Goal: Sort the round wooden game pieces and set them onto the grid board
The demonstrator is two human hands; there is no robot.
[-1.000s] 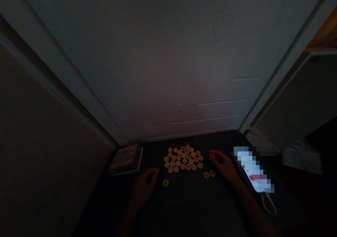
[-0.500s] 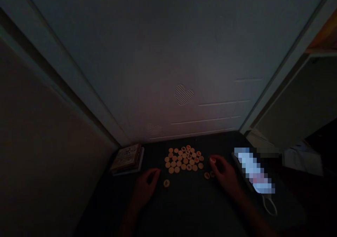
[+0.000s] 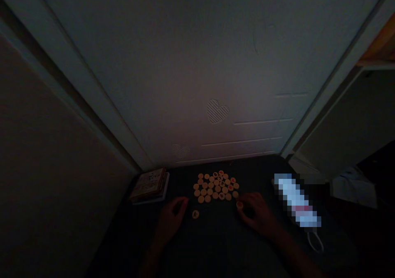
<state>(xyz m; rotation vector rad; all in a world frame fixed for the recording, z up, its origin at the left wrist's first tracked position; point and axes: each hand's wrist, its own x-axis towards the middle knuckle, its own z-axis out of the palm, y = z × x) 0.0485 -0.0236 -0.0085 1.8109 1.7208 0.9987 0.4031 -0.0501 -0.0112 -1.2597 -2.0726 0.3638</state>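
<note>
Head view: the right hand [image 3: 254, 213], its grip clamped on a disc [image 3: 240, 205] near the cluster [image 3: 217, 189] on the desk [image 3: 222, 241], is apparently at placing, which calls for careful release; the left hand's [image 3: 170, 219] closure is unclear.

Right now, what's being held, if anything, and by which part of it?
Right hand pinches one round piece, apparently by its edge; too dark to be sure. No piece shows in the left hand.
</note>
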